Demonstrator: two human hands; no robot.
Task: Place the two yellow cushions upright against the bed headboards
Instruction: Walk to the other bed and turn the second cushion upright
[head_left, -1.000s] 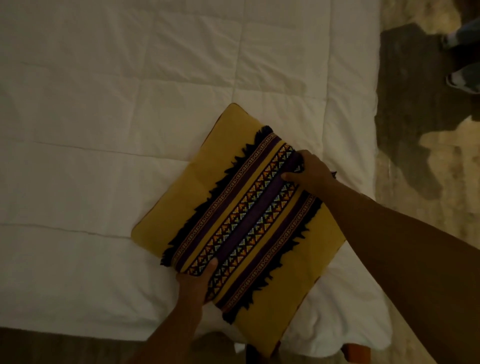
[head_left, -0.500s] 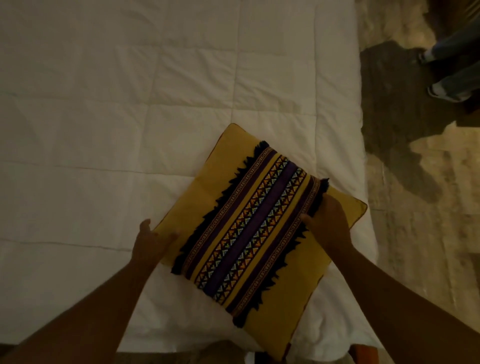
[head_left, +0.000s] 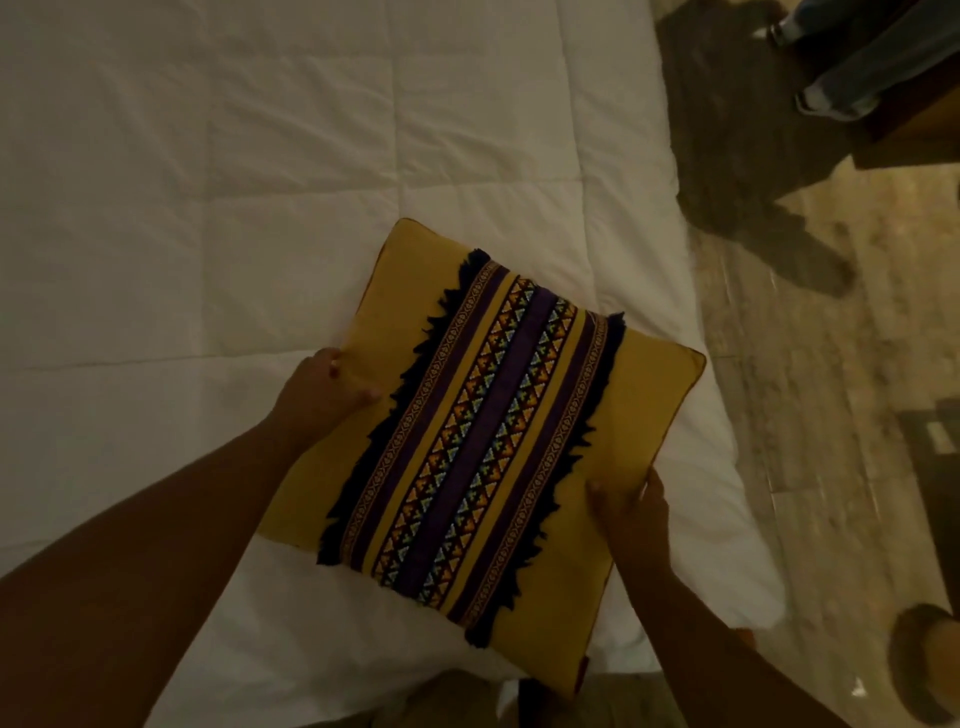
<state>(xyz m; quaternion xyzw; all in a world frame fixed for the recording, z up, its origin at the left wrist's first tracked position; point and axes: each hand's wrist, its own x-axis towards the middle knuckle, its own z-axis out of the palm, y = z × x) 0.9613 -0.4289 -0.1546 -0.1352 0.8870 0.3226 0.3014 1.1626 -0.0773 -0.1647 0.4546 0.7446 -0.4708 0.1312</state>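
One yellow cushion (head_left: 639, 395) with a purple patterned band and dark fringe lies face up over the near right part of the white quilted bed (head_left: 260, 182). My left hand (head_left: 324, 397) grips its left edge, fingers on the yellow cloth. My right hand (head_left: 631, 506) grips its lower right edge. The cushion looks slightly raised off the quilt, tilted diagonally. A second cushion and the headboard are not in view.
The bed's right edge runs down past the cushion to a stone-tiled floor (head_left: 831, 415). Another person's legs and shoes (head_left: 836, 78) stand at the top right by a wooden piece of furniture (head_left: 914, 140). My foot (head_left: 930, 665) shows at the bottom right.
My left hand moved from the cushion's near fringe to its left edge. My right hand slid from the top of the band down to the right edge. The cushion turned slightly.
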